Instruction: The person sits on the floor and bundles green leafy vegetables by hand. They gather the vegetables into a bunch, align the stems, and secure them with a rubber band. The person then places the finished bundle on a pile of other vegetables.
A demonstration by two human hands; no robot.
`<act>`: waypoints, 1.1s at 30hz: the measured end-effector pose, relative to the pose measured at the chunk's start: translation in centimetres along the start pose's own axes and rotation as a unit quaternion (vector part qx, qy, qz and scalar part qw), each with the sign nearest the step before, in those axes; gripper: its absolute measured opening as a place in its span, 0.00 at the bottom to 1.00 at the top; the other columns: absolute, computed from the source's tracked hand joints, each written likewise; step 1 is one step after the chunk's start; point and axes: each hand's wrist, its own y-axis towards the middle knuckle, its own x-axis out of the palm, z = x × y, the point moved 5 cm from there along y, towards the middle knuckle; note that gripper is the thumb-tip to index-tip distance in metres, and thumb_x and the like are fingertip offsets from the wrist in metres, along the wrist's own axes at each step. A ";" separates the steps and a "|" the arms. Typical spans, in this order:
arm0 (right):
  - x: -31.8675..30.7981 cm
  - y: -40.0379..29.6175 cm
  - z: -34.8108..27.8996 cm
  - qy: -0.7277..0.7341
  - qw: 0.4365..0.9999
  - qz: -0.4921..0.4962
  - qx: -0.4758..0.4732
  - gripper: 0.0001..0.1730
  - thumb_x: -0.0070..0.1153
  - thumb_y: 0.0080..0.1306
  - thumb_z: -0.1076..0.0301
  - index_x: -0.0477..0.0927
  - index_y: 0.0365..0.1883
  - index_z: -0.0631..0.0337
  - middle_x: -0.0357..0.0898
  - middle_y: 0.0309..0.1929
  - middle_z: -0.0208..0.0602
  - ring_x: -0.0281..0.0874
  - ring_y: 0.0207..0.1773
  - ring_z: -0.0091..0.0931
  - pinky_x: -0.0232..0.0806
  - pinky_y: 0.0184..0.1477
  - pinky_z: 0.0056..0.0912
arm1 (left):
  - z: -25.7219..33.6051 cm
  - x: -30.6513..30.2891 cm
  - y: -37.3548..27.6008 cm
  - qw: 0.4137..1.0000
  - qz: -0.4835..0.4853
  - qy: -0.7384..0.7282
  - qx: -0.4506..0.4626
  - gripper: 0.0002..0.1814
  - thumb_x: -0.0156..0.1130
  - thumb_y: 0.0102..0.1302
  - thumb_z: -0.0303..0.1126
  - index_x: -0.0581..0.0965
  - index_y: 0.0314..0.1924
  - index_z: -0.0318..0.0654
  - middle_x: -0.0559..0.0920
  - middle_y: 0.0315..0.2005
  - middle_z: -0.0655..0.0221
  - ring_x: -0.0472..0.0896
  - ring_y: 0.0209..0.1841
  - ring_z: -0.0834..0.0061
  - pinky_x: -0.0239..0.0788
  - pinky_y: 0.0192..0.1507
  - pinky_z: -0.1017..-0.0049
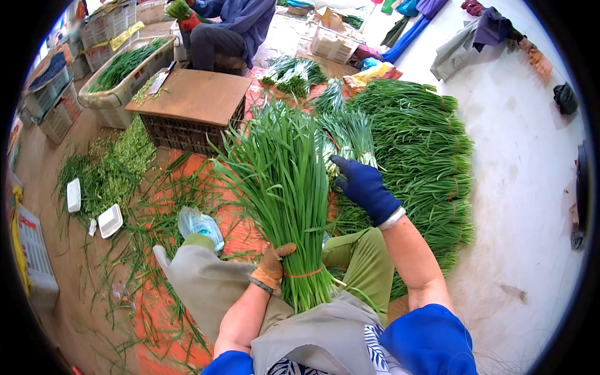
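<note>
My left hand (273,266), in an orange-brown glove, grips a large bunch of garlic chives (288,187) near its base. A red-orange band (303,273) circles the stems, and their cut ends rest against my grey apron (323,333). The leaves spread upward and away from me. My right hand (363,187), in a dark blue glove, is raised to the right of the bunch with its index finger extended. I see nothing held in it. Just beyond that hand stand smaller tied bundles of chives (358,136) with pale, shiny leaves.
Banded chive bundles (417,164) are stacked along the white wall (511,187). A board-topped crate (197,96) stands ahead, beside a bin of greens (129,65). Loose leaves litter the orange sheet (159,300). Foam boxes (111,220) lie left; another person (229,28) sits beyond.
</note>
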 end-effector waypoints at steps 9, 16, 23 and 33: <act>-2.0 4.3 -5.5 -0.283 0.930 0.036 -0.233 0.30 0.46 0.61 0.73 0.69 0.62 0.36 0.72 0.22 0.34 0.73 0.18 0.32 0.64 0.18 0.35 | 0.1 0.3 -0.2 0.998 -0.042 0.040 -0.007 0.33 0.64 0.50 0.30 0.68 0.59 0.33 0.78 0.51 0.60 0.78 0.51 0.63 0.71 0.55 0.65; -2.5 4.6 -4.8 -0.006 0.919 -0.136 -0.370 0.09 0.57 0.63 0.65 0.82 0.41 0.50 0.78 0.24 0.37 0.76 0.20 0.25 0.67 0.23 0.27 | 0.1 0.3 -0.5 0.999 -0.039 0.012 -0.030 0.38 0.64 0.48 0.32 0.66 0.62 0.32 0.75 0.55 0.57 0.76 0.55 0.60 0.68 0.59 0.61; -3.5 0.3 0.2 0.432 0.858 -0.248 0.123 0.10 0.55 0.64 0.67 0.80 0.35 0.65 0.79 0.25 0.30 0.74 0.23 0.19 0.68 0.26 0.21 | -1.6 -4.3 0.5 0.995 -0.062 -0.072 0.025 0.27 0.60 0.56 0.35 0.72 0.57 0.35 0.77 0.53 0.62 0.76 0.55 0.61 0.66 0.60 0.60; -1.3 2.2 0.4 0.112 0.989 -0.038 0.090 0.59 0.63 0.57 0.42 0.44 0.71 0.68 0.62 0.66 0.54 0.66 0.64 0.38 0.59 0.64 0.37 | -2.2 -6.4 1.0 0.996 -0.008 -0.066 0.053 0.26 0.62 0.53 0.28 0.72 0.55 0.34 0.79 0.50 0.64 0.77 0.52 0.64 0.69 0.57 0.62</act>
